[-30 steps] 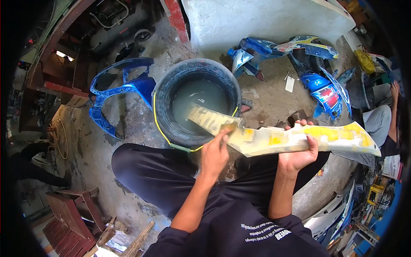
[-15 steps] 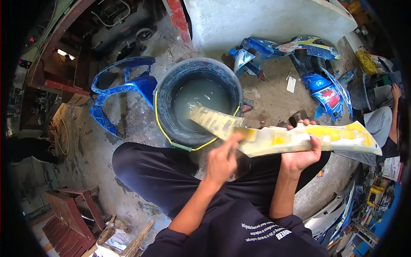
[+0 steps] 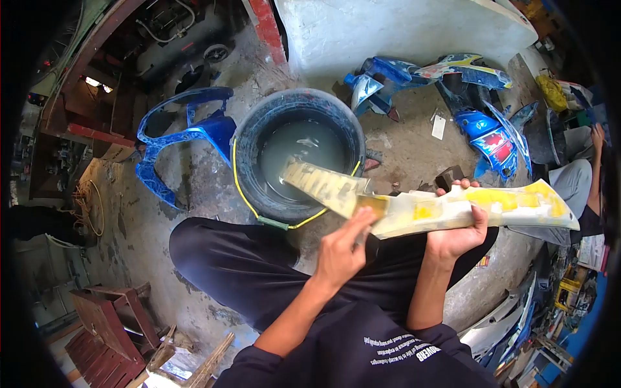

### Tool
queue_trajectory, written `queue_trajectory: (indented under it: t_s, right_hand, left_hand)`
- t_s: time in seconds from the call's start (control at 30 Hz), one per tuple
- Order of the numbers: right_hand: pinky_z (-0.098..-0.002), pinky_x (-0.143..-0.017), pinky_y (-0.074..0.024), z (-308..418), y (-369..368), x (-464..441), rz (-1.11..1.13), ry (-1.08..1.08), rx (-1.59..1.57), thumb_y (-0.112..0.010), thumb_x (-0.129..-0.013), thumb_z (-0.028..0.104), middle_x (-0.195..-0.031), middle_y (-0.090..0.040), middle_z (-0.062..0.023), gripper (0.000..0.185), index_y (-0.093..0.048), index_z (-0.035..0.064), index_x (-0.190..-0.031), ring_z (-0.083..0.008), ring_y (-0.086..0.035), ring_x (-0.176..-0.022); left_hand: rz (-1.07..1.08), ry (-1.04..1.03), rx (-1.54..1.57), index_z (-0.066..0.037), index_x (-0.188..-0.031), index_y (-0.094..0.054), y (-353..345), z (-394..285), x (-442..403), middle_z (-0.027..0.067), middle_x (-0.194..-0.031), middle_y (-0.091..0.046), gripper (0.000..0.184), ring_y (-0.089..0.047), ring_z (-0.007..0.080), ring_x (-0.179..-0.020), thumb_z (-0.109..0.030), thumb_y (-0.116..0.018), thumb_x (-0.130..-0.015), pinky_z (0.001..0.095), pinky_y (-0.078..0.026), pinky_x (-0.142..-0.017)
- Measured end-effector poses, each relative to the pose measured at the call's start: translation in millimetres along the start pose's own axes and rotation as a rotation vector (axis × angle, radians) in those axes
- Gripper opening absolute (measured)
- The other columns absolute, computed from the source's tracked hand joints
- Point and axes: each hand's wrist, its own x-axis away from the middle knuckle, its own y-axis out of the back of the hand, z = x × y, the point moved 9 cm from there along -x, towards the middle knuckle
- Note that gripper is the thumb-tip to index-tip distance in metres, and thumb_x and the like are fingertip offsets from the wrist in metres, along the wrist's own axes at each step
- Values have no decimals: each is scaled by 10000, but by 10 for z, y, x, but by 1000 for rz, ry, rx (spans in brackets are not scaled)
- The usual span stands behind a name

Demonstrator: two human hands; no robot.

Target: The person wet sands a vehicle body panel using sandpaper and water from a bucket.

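Note:
My right hand (image 3: pixel 456 236) grips a long pale motorcycle body panel (image 3: pixel 446 210) from below, thumb on the near edge and fingertips over the far one. Yellow patches mark the panel's right half. Its worn left end reaches over the bucket (image 3: pixel 249 110), which holds cloudy water (image 3: pixel 304 145). My left hand (image 3: pixel 343 249) presses a tan piece of sandpaper (image 3: pixel 373 205) against the panel's middle; a dark bit pokes out below the fingers.
Blue motorcycle panels lie around: a frame-shaped one (image 3: pixel 207 129) left of the bucket, others (image 3: pixel 495 139) to the right. A white wall panel (image 3: pixel 401 32) stands behind. Another person's leg (image 3: pixel 576 184) is at far right. A wooden stool (image 3: pixel 107 323) is at lower left.
My left hand has shifted slightly right along the panel with the sandpaper. The right hand keeps its hold in nearly the same place.

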Motion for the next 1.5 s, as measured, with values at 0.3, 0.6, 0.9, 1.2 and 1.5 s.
queue_trajectory:
  t_s: [0.3, 0.6, 0.9, 1.2, 1.5]
  right_hand:
    - [-454, -962, -485, -33, 24, 28, 14, -1, 5, -590, -820, 187, -1167, -583, -133, 490, -512, 35, -1280, -272, -549, -1164]
    - [-501, -981, -458, -63, -18, 4, 5, -5, -8, -614, -809, 193, -1194, -558, -136, 503, -508, 38, -1275, -281, -530, -1181]
    - [-454, -977, -468, -60, -47, 15, 24, 10, -36, -594, -814, 182, -1168, -580, -128, 499, -511, 35, -1284, -280, -550, -1150]
    - [-462, -990, -462, -61, -46, 27, 34, 24, -46, -591, -816, 185, -1182, -563, -132, 498, -501, 40, -1284, -272, -547, -1153]
    - [-458, -1002, -457, -98, -77, 47, 73, 16, -58, -585, -818, 183, -1184, -570, -135, 507, -503, 30, -1295, -274, -544, -1156]
  left_hand:
    - [24, 15, 6, -2, -1216, -697, 0, 43, -10, 232, -1226, -702, 263, -687, 350, -1161, -47, -625, -967, 428, -572, -954]
    - [32, 84, -4, -15, -1250, -698, -23, 73, -10, 218, -1274, -692, 294, -631, 345, -1259, 3, -627, -965, 405, -535, -1029]
    - [-22, 78, -37, -17, -1225, -709, 30, 111, -46, 210, -1217, -721, 257, -704, 338, -1145, -26, -613, -987, 391, -573, -949]
    - [-13, 182, -63, -4, -1255, -686, 23, 267, -87, 245, -1257, -683, 279, -662, 363, -1195, -78, -594, -1001, 422, -561, -976]
    - [2, 302, -52, -21, -1251, -690, 36, 434, -45, 217, -1289, -678, 279, -652, 360, -1214, -64, -601, -990, 434, -552, -1008]
